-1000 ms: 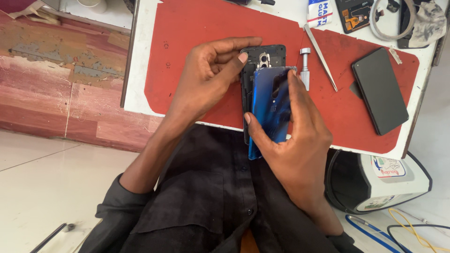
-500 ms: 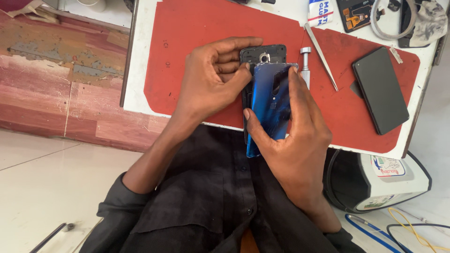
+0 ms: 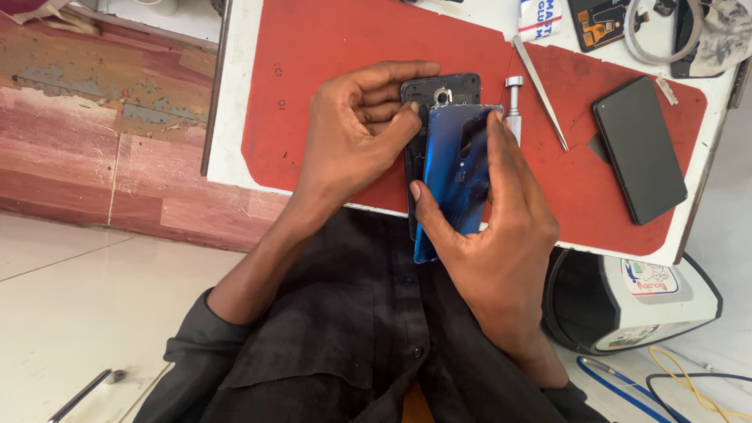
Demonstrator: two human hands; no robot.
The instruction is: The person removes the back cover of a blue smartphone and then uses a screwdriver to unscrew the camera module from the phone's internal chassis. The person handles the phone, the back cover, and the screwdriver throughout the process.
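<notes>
Blue back cover (image 3: 454,176) between both hands' grip

On the red mat (image 3: 313,94) we see a black phone (image 3: 638,149) lying flat, well apart from thin tweezers (image 3: 540,92) and a small metal screwdriver (image 3: 514,106). We also see a white cable (image 3: 638,43) coiled above.

Back cover: glossy blue glass-like phone back panel (image 3: 458,168), smooth, reflective sheen.
Phone body: matt black plastic-looking phone frame (image 3: 439,88).
Mat: matt red rubbery work mat (image 3: 329,63), scuffed.
Tool: slim bright metal tweezers (image 3: 542,94).
Second phone: smooth dark slab phone (image 3: 638,149), semi-gloss.
Wall ledge: rough, worn reddish stone ledge (image 3: 102,149).
Garment: matt black cloth shirt (image 3: 329,329).
</notes>
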